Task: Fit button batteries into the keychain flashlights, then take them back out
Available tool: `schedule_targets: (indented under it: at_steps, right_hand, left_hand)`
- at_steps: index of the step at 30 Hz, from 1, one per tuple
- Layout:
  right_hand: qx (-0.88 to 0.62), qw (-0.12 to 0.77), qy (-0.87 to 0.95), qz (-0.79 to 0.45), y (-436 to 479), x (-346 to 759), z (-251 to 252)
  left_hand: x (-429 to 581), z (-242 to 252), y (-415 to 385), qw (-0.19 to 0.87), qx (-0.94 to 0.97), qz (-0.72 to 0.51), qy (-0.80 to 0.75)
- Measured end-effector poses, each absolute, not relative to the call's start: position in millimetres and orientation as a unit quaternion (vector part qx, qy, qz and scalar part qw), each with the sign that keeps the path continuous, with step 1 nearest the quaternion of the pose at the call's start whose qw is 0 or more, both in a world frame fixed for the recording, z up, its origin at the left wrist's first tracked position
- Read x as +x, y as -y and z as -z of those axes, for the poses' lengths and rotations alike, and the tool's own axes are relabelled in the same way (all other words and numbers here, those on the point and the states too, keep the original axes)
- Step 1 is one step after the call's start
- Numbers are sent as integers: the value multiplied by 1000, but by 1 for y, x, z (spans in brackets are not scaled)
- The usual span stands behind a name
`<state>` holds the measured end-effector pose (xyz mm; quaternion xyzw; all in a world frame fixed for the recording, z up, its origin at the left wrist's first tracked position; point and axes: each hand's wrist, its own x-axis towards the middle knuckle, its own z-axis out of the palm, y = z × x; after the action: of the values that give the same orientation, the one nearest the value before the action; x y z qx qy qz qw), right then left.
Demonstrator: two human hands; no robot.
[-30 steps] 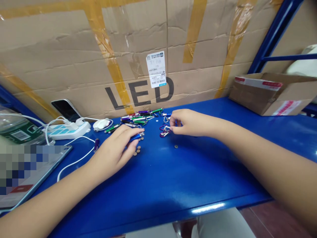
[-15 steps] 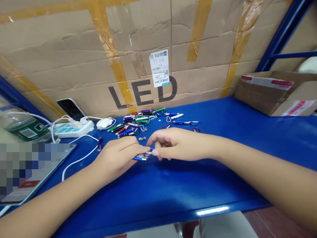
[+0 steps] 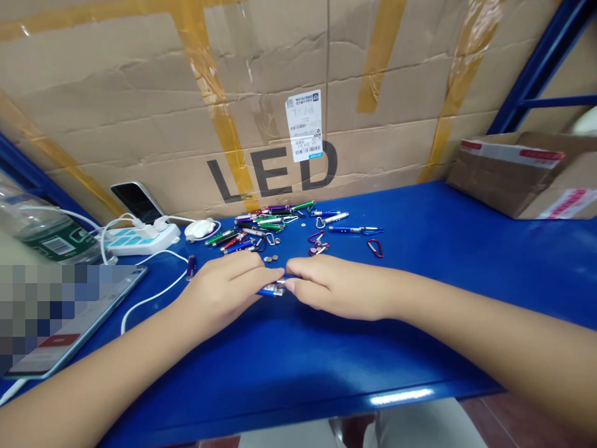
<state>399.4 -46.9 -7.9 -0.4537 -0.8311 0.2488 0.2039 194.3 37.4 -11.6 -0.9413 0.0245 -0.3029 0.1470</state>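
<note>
My left hand (image 3: pixel 226 283) is closed around a small blue keychain penlight (image 3: pixel 271 290), whose silver end points right. My right hand (image 3: pixel 342 286) meets it at that end, thumb and forefinger pinched on a small silver and blue part that the fingers mostly hide. Just behind the hands lie a few button cells (image 3: pixel 270 258). Further back is a pile of penlights (image 3: pixel 252 230) in green, red, purple, blue and silver, some with carabiner clips. Right of the pile rest a blue penlight (image 3: pixel 345 230) and a red carabiner (image 3: pixel 374 248).
A large cardboard box (image 3: pixel 261 74) marked LED stands behind the blue table (image 3: pixel 401 354). To the left are a power strip (image 3: pixel 142 239) with white cables, a phone (image 3: pixel 135 202), a bottle (image 3: pixel 56 239) and a tablet (image 3: pixel 93 323). An open carton (image 3: pixel 517 180) sits at right.
My right hand has lowered slightly and its fingers have closed in against the penlight's end. The penlight has turned a little in my left hand. The view has shifted slightly.
</note>
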Motion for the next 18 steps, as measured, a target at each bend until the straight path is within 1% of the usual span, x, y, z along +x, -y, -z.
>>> schedule_targets:
  at_steps: [3, 5, 7, 10, 13, 16, 18]
  right_hand:
    - [-453, 209, 821, -277, 46, 397, 10]
    - [-464, 198, 818, -278, 46, 395, 10]
    - [-478, 182, 819, -260, 46, 394, 10]
    - [-512, 176, 818, -196, 47, 394, 9]
    - [-556, 181, 802, -123, 46, 397, 7]
    - [-588, 188, 784, -65, 46, 399, 4]
    - [-595, 184, 782, -35, 47, 398, 3]
  left_hand:
    - [192, 15, -39, 185, -934, 304, -34]
    - [191, 18, -39, 216, -929, 298, -29]
    - [191, 21, -40, 233, -926, 297, -28]
    - [191, 19, -40, 211, -927, 311, -14]
    - [194, 13, -35, 125, -938, 310, 94]
    - [198, 6, -27, -20, -936, 281, 211]
    - [200, 3, -22, -113, -933, 256, 228]
